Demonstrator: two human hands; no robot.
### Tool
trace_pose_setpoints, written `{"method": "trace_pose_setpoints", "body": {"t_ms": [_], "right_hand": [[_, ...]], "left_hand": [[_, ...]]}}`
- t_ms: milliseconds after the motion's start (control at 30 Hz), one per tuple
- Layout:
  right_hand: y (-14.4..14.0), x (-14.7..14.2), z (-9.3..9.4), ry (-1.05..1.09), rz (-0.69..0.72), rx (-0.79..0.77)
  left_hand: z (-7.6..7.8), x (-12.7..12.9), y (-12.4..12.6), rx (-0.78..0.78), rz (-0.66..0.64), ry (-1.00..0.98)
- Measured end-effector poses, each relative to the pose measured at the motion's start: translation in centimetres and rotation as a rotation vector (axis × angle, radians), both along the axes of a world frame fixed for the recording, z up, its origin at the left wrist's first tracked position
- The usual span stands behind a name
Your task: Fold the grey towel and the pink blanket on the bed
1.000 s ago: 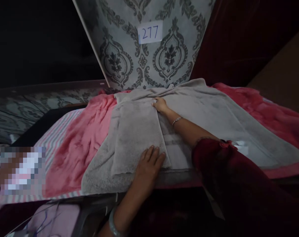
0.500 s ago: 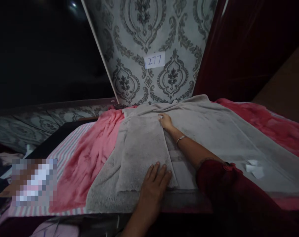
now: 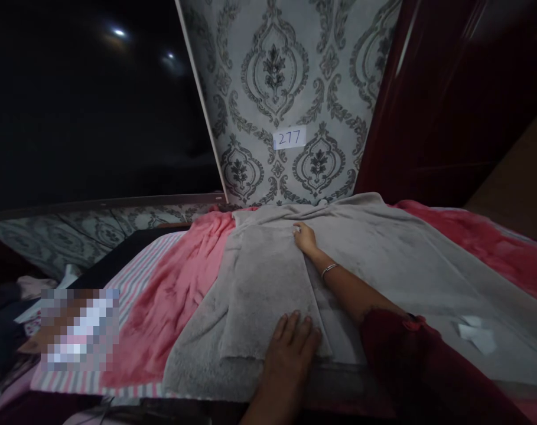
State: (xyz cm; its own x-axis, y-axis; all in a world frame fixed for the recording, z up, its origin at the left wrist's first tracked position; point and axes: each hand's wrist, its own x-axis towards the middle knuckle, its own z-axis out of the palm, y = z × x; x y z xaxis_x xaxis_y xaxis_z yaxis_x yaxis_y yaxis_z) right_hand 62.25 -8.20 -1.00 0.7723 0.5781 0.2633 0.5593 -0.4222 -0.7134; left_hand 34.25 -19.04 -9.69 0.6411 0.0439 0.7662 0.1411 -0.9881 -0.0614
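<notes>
Hands [image 3: 292, 345] [image 3: 304, 236] flat, grip open, on grey towel [image 3: 268, 283] over pink blanket [image 3: 162, 301]; damask wallpaper [image 3: 286, 77] behind.

A towel [image 3: 383, 265] is lying spread across the middle of a bench [image 3: 130, 251], with its left part folded over onto itself as a flap [image 3: 268, 295]. The left hand [image 3: 292, 348] is resting flat on the flap's near edge — the right hand [image 3: 304, 236] is pressing on its far edge. A blanket [image 3: 162, 307] is lying under the towel, showing out to the left and right. A wall panel [image 3: 295, 71] is standing behind the bench, with a number label [image 3: 289, 138] sitting on it. Paper scraps [image 3: 476, 333] are lying on the towel's right part.
</notes>
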Motion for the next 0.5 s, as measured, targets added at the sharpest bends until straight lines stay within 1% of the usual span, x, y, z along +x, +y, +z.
{"method": "trace_pose_setpoints", "body": {"t_ms": [67, 100, 133, 167, 200, 267, 300, 333, 367, 400, 433, 467, 500], "right_hand": [[-0.1, -0.2, 0.1, -0.016, 0.001, -0.02], [-0.1, -0.3, 0.2, -0.024, 0.002, -0.031], [-0.2, -0.4, 0.3, -0.03, 0.001, -0.043], [-0.3, -0.6, 0.5, -0.037, -0.002, -0.054], [-0.5, -0.7, 0.7, -0.044, -0.007, -0.065], [-0.8, -1.3, 1.4, -0.076, -0.009, -0.069], [-0.9, -1.8, 1.8, -0.119, 0.009, -0.071], [-1.0, -2.5, 2.3, -0.18, 0.043, -0.079], [-1.1, -3.2, 2.6, -0.253, 0.092, -0.095], [-1.2, -4.0, 2.9, -0.327, 0.151, -0.12], [-1.3, -4.8, 3.1, -0.392, 0.213, -0.153], [-1.4, -5.6, 3.1, -0.438, 0.272, -0.193], [-1.5, -6.2, 3.0, -0.459, 0.325, -0.239]], "left_hand": [[-0.4, 0.1, -0.2, 0.01, -0.018, 0.044], [-0.1, -0.2, -0.4, 0.0, -0.03, 0.069], [0.6, -0.6, -0.6, -0.026, -0.045, 0.099], [1.7, -1.1, -0.9, -0.079, -0.059, 0.139], [3.1, -1.7, -1.1, -0.151, -0.083, 0.195], [6.5, -2.9, -1.1, -0.331, -0.131, 0.332], [8.3, -3.4, -0.7, -0.401, -0.177, 0.384], [9.9, -3.8, -0.1, -0.441, -0.185, 0.402], [11.3, -3.9, 0.8, -0.444, -0.165, 0.393], [12.3, -3.9, 1.9, -0.422, -0.118, 0.388], [12.9, -3.7, 3.1, -0.393, -0.042, 0.39], [13.1, -3.5, 4.2, -0.364, 0.048, 0.406], [13.0, -3.1, 5.1, -0.341, 0.137, 0.441]]}}
